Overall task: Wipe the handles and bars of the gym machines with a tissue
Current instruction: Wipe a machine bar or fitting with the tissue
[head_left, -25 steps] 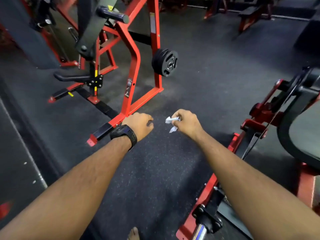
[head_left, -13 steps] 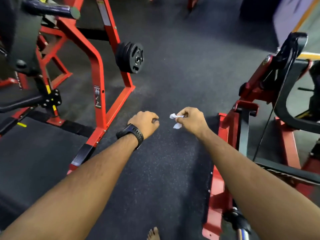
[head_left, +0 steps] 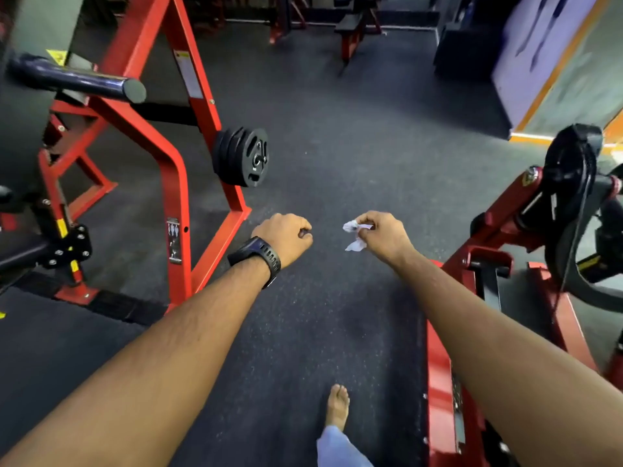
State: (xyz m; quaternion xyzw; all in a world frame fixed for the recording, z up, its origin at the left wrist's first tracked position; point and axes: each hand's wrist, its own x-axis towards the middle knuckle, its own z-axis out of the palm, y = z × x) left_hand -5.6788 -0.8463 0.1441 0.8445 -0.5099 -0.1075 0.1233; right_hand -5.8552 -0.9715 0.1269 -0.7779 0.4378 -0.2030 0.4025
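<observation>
Tissue [head_left: 354,235]: one, white, crumpled, pinched between thumb and fingertips of the right hand [head_left: 384,235], held in mid-air above the floor [head_left: 337,146]. It touches no machine. Dark patch on its upper fold; dirt or shadow, cannot tell.

Left hand [head_left: 286,237]: curled into a loose fist, nothing seen in it, level with the right hand and just beside it. One black watch [head_left: 258,259] on that wrist.

Outward, left: one red-framed machine [head_left: 175,183], with one dark padded bar [head_left: 74,77] jutting from its upper part and one stack of black weight plates [head_left: 242,156] on a side peg. The stack has at least two discs; exact number unclear.

Outward, right: one darker red machine [head_left: 499,230] with black pulley and cable parts, its base close beside the right forearm.

Below: one bare foot [head_left: 337,406] on the floor between the two machines. Further equipment far back, too dim to count.

Progress (judgement): wiping is not under way; both hands are clear of all bars and handles. Nothing shows which surfaces are already cleaned. The crumpled tissue suggests use, unconfirmed. The padded bar on the left and the grips of the right machine look like candidates left to do.
</observation>
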